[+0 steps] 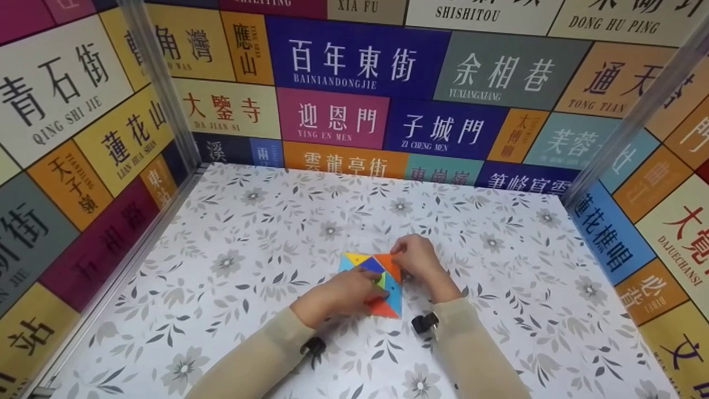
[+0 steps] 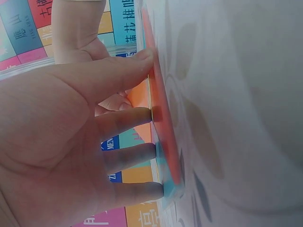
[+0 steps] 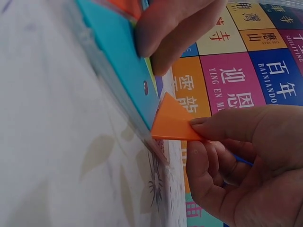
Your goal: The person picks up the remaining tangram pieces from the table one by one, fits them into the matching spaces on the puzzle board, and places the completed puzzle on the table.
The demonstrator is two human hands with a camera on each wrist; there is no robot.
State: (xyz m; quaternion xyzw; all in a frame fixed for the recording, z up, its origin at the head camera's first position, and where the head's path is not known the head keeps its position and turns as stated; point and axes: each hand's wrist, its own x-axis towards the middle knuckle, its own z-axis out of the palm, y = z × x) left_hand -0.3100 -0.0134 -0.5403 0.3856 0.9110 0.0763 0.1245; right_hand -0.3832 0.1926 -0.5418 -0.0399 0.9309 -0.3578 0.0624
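Note:
A tangram (image 1: 394, 293) of brightly coloured flat pieces lies in a clear shallow tray (image 3: 128, 118). My left hand (image 1: 344, 291) rests its fingertips on the pieces; the left wrist view shows those fingers (image 2: 128, 153) spread and fairly straight. Thumb and fingers of my right hand (image 1: 420, 260) pinch an orange triangle piece (image 3: 173, 124) at the tray's corner. That piece is tilted up, one edge touching or close to the tray beside a light-blue piece (image 3: 120, 61). A yellow piece (image 1: 354, 257) and a dark-blue piece (image 1: 370, 266) show at the far side; my left hand hides other pieces.
The table (image 1: 266, 227) has a white cloth with grey flowers and leaves. Panels with Chinese street names (image 1: 354, 66) stand behind it and along both sides. Black wrist cameras (image 1: 425, 322) sit at the cuffs of beige sleeves (image 1: 476, 343).

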